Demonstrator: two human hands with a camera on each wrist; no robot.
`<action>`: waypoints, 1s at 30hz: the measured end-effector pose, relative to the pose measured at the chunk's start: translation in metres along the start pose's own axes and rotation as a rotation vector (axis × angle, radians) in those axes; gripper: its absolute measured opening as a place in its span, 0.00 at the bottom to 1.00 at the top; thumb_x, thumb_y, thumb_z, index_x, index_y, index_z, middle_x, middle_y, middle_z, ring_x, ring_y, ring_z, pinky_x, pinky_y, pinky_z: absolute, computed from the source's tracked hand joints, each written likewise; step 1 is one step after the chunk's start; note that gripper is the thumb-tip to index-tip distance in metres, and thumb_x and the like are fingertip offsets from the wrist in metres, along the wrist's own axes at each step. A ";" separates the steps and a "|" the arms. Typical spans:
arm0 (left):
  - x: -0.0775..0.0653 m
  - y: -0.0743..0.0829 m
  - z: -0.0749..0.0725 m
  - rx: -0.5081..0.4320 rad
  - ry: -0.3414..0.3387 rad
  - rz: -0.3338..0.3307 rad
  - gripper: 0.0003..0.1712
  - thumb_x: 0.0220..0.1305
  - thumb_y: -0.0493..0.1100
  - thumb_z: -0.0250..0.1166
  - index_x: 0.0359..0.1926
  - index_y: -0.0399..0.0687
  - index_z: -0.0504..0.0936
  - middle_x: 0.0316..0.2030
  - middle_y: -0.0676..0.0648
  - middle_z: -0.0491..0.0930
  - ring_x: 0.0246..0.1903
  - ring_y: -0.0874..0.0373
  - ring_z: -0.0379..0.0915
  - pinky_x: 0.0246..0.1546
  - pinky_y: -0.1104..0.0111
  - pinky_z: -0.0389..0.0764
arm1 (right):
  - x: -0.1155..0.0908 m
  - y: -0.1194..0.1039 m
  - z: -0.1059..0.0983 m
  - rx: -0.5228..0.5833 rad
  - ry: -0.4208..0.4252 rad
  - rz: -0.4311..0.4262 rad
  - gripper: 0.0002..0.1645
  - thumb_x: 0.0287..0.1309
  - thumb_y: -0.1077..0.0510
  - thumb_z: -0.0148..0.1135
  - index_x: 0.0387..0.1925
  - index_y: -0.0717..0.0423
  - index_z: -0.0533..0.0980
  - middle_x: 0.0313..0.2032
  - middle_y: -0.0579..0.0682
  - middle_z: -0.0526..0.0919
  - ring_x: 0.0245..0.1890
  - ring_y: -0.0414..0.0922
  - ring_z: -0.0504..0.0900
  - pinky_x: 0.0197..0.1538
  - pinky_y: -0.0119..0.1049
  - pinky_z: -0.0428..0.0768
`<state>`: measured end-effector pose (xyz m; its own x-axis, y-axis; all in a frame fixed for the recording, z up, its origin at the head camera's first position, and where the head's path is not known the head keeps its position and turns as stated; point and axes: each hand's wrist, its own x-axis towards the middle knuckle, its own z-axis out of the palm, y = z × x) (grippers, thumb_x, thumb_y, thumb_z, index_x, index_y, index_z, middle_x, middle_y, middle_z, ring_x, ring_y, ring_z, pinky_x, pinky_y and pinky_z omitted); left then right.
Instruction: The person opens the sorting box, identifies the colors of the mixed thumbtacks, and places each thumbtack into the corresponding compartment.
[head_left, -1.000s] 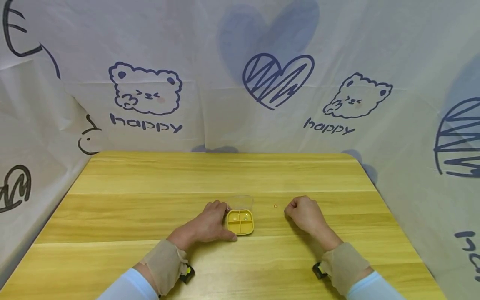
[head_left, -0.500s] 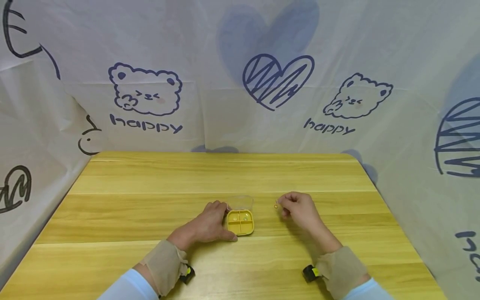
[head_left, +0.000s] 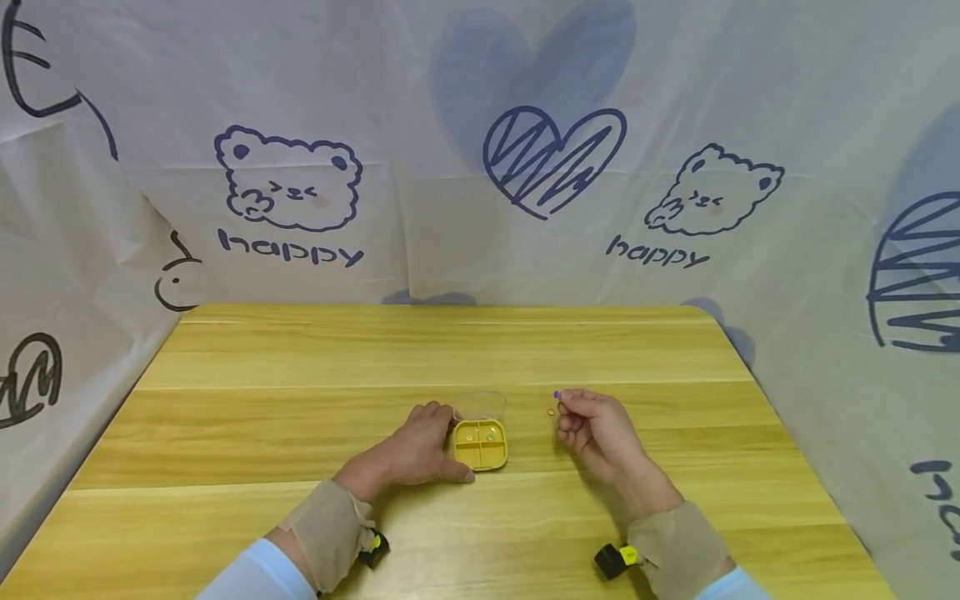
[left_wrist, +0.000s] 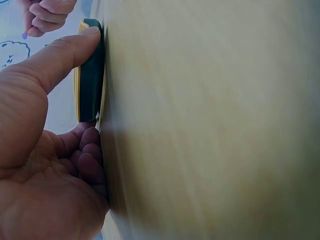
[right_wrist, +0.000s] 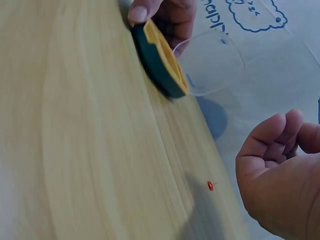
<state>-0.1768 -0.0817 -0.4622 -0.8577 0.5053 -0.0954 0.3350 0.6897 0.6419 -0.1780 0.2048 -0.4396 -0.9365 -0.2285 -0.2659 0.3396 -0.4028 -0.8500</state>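
A small pill box (head_left: pixel 481 456) with a yellow inside, several compartments and a dark green outer shell (right_wrist: pixel 155 62) sits on the table. My left hand (head_left: pixel 416 446) holds it from the left, thumb at the front and fingers behind. Its clear lid (head_left: pixel 481 405) stands open at the back. Two tiny pale round pieces (head_left: pixel 491 437) lie in the rear compartments, one in each. Right of the box, my right hand (head_left: pixel 603 433) pinches a tiny purple piece (head_left: pixel 557 394) between thumb and forefinger, other fingers curled. Below those fingertips lies a tiny red-orange round piece (right_wrist: pixel 210 186) with a thin point.
The wooden table (head_left: pixel 300 350) reaches back to a white cloth backdrop (head_left: pixel 442 225) printed with hearts and bears. A small black camera (head_left: pixel 611 561) is strapped at the right wrist, another (head_left: pixel 374 549) at the left.
My right hand has come left towards the box, then turned and lifted its fingertips, so the purple piece now shows. The red-orange piece stays on the table; my left hand and the box keep still.
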 end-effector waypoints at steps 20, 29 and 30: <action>0.000 0.000 -0.001 -0.002 -0.010 -0.017 0.43 0.42 0.59 0.77 0.53 0.40 0.71 0.42 0.47 0.70 0.44 0.51 0.62 0.48 0.57 0.69 | 0.003 0.017 0.012 0.516 -0.230 0.104 0.10 0.72 0.59 0.44 0.35 0.55 0.72 0.31 0.46 0.75 0.27 0.40 0.65 0.34 0.33 0.67; 0.000 0.001 -0.001 0.000 -0.014 -0.023 0.43 0.42 0.59 0.77 0.53 0.40 0.71 0.42 0.47 0.70 0.44 0.51 0.62 0.47 0.57 0.69 | 0.005 0.028 0.025 0.672 -0.367 0.053 0.13 0.74 0.58 0.40 0.36 0.57 0.70 0.31 0.48 0.72 0.28 0.40 0.64 0.34 0.33 0.67; 0.000 0.001 -0.001 0.002 -0.013 -0.023 0.43 0.42 0.59 0.77 0.53 0.40 0.71 0.42 0.48 0.70 0.43 0.51 0.62 0.47 0.57 0.69 | 0.005 0.029 0.026 0.685 -0.370 0.055 0.13 0.74 0.58 0.40 0.36 0.57 0.70 0.31 0.48 0.72 0.28 0.40 0.64 0.34 0.32 0.67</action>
<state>-0.1772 -0.0815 -0.4606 -0.8601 0.4958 -0.1203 0.3155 0.7023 0.6382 -0.1706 0.1686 -0.4535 -0.8678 -0.4961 -0.0278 0.4753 -0.8125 -0.3375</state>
